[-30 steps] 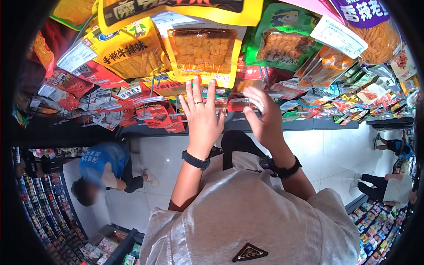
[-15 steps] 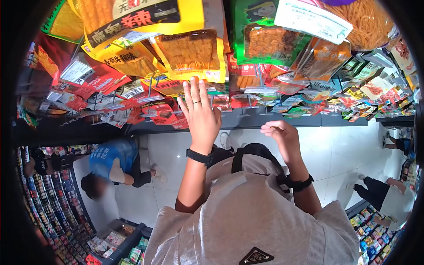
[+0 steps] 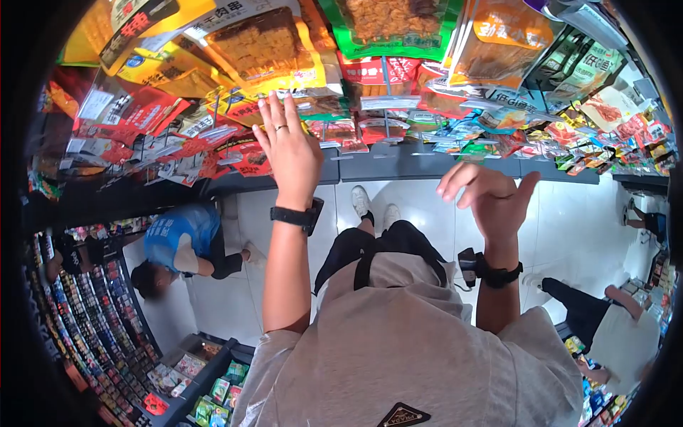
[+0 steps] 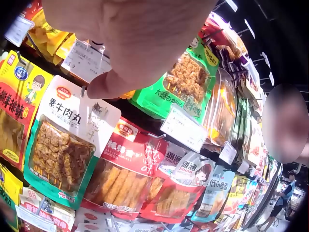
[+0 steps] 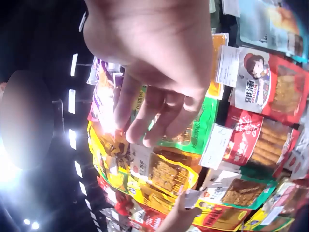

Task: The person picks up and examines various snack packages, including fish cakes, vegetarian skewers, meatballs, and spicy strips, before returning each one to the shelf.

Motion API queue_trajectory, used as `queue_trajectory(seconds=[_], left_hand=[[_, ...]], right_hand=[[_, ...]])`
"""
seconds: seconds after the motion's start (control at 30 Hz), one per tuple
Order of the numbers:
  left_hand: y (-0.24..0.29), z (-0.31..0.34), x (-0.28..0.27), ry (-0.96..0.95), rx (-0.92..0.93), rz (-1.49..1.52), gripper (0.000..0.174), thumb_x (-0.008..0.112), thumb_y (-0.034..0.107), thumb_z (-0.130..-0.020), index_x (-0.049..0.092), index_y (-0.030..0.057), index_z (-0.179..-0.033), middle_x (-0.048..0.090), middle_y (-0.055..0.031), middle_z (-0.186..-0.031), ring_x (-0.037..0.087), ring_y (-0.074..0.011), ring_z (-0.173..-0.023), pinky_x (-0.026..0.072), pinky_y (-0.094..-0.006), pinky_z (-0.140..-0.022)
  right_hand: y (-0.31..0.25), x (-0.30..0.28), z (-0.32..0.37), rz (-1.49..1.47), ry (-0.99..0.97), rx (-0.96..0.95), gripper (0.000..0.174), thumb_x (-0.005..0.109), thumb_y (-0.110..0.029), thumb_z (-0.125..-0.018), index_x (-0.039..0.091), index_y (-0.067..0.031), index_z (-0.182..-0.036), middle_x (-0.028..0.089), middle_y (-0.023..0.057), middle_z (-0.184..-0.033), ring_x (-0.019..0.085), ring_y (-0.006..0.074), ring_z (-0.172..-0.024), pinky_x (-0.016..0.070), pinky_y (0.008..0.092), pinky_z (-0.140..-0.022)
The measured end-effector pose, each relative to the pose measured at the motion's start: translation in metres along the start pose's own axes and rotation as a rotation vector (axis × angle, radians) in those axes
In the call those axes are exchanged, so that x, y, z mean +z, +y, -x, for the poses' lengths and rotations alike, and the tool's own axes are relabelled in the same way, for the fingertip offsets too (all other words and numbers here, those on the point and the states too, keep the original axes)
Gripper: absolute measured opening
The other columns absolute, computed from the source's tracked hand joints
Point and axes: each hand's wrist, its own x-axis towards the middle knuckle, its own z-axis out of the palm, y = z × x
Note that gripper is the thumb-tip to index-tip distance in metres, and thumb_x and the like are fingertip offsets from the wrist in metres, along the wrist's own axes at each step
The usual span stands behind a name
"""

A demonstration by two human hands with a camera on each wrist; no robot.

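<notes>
- Pale floor tiles (image 3: pixel 292 213) spread below the green packet (image 3: pixel 395 25), my landmark, in the head view.
- The rack (image 3: pixel 388 168) carried that packet near its top, with many others hanging around it.
- My grey shirt (image 3: pixel 420 334) filled the area well below the green packet.
- A person in a blue vest (image 3: pixel 183 235) was down to its left; another in a light top (image 3: pixel 626 341) was down to its right.
- The yellow packet (image 3: pixel 260 50) hung just left of the green packet, the orange packet (image 3: pixel 501 46) just right, and a red packet (image 3: pixel 384 75) just beneath.
- My left hand (image 3: pixel 292 153) was below and left of the green packet, fingers straight and gripping nothing, tips at the yellow packet's lower edge. I can't tell whether they touched it.
- My right hand (image 3: pixel 494 203) was below and right of it, well apart from the packets, fingers loosely bent, thumb out, holding nothing.
- A dark ring (image 3: pixel 282 127) sat on a left finger, lower left of the green packet.
</notes>
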Motion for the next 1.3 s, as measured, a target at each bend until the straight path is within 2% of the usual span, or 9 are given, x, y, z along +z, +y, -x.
queue_trajectory(seconds=[0.13, 0.3, 0.43, 0.6, 0.7, 0.87, 1.0, 1.13, 1.3], left_hand=[[-0.003, -0.002, 0.000, 0.021, 0.015, -0.024, 0.068, 0.056, 0.005, -0.086, 0.038, 0.0002, -0.151, 0.028, -0.0199, -0.163, 0.021, -0.0391, -0.153, 0.0188, -0.0621, -0.120], [-0.011, -0.001, 0.001, 0.026, 0.028, 0.032, 0.071, 0.055, 0.006, -0.086, 0.035, 0.0053, -0.154, 0.029, -0.0175, -0.163, 0.024, -0.0373, -0.152, 0.0213, -0.0604, -0.119], [-0.011, 0.002, -0.002, -0.005, 0.007, 0.042, 0.070, 0.055, 0.006, -0.087, 0.036, 0.0051, -0.154, 0.028, -0.0166, -0.163, 0.023, -0.0367, -0.153, 0.0204, -0.0610, -0.120], [-0.015, 0.000, -0.005, -0.033, 0.016, 0.035, 0.069, 0.059, 0.006, -0.087, 0.039, 0.0045, -0.152, 0.027, -0.0161, -0.164, 0.024, -0.0337, -0.152, 0.0195, -0.0597, -0.120], [-0.019, -0.002, -0.008, -0.011, 0.034, 0.115, 0.068, 0.062, 0.009, -0.088, 0.039, 0.0046, -0.152, 0.031, -0.0170, -0.161, 0.028, -0.0351, -0.149, 0.0213, -0.0594, -0.120], [-0.031, -0.003, -0.009, -0.003, 0.073, 0.223, 0.073, 0.060, 0.004, -0.083, 0.038, 0.0045, -0.152, 0.036, -0.0177, -0.158, 0.032, -0.0368, -0.147, 0.0213, -0.0607, -0.119], [-0.040, -0.004, -0.003, 0.009, 0.111, 0.225, 0.073, 0.065, 0.012, -0.085, 0.038, 0.0051, -0.152, 0.037, -0.0175, -0.158, 0.034, -0.0356, -0.146, 0.0212, -0.0601, -0.120], [-0.047, -0.004, 0.002, 0.018, 0.163, 0.200, 0.075, 0.066, 0.014, -0.085, 0.037, 0.0037, -0.153, 0.036, -0.0185, -0.158, 0.034, -0.0369, -0.145, 0.0200, -0.0591, -0.120], [-0.054, -0.007, -0.015, -0.014, 0.197, 0.373, 0.077, 0.065, 0.004, -0.080, 0.037, 0.0023, -0.152, 0.035, -0.0203, -0.158, 0.031, -0.0402, -0.146, 0.0192, -0.0592, -0.120]], right_hand=[[0.020, -0.004, 0.012, 0.130, -0.025, 0.187, 0.100, -0.005, -0.064, -0.102, 0.059, 0.0007, -0.060, 0.067, 0.0218, -0.083, 0.063, 0.0356, -0.089, 0.0469, 0.0453, -0.091], [0.036, 0.014, 0.024, -0.003, 0.017, 0.430, 0.060, 0.032, -0.032, -0.093, 0.055, 0.0045, -0.052, 0.069, 0.0250, -0.087, 0.065, 0.0350, -0.095, 0.0485, 0.0410, -0.090], [0.059, 0.027, 0.022, -0.053, -0.023, 0.422, 0.061, 0.032, -0.034, -0.093, 0.061, 0.0060, -0.057, 0.069, 0.0269, -0.088, 0.065, 0.0363, -0.094, 0.0489, 0.0407, -0.089], [0.163, 0.022, 0.011, -0.107, 0.022, 0.590, 0.050, 0.037, -0.033, -0.101, 0.069, 0.0052, -0.097, 0.072, 0.0188, -0.098, 0.068, 0.0299, -0.099, 0.0489, 0.0394, -0.093], [0.219, 0.030, -0.021, 0.273, 0.090, 0.507, 0.029, 0.055, -0.008, -0.094, 0.063, 0.0000, -0.121, 0.069, 0.0117, -0.114, 0.065, 0.0246, -0.109, 0.0479, 0.0347, -0.098], [0.276, 0.044, -0.097, 0.575, 0.324, 0.285, 0.068, 0.068, 0.001, -0.084, 0.041, -0.0006, -0.147, 0.055, 0.0158, -0.137, 0.053, 0.0273, -0.127, 0.0442, 0.0375, -0.106], [0.263, 0.067, -0.153, 0.398, 0.465, 0.307, 0.062, 0.064, 0.002, -0.089, 0.039, 0.0026, -0.146, 0.056, 0.0146, -0.134, 0.054, 0.0248, -0.125, 0.0447, 0.0354, -0.105], [0.288, 0.048, -0.169, 0.312, 0.469, 0.316, 0.031, 0.052, 0.005, -0.094, 0.057, 0.0008, -0.124, 0.069, 0.0080, -0.112, 0.065, 0.0164, -0.102, 0.0490, 0.0296, -0.089], [0.306, 0.040, -0.156, 0.277, 0.469, 0.345, 0.013, 0.056, -0.008, -0.100, 0.064, -0.0007, -0.105, 0.065, -0.0015, -0.099, 0.055, 0.0071, -0.088, 0.0454, 0.0268, -0.078]])
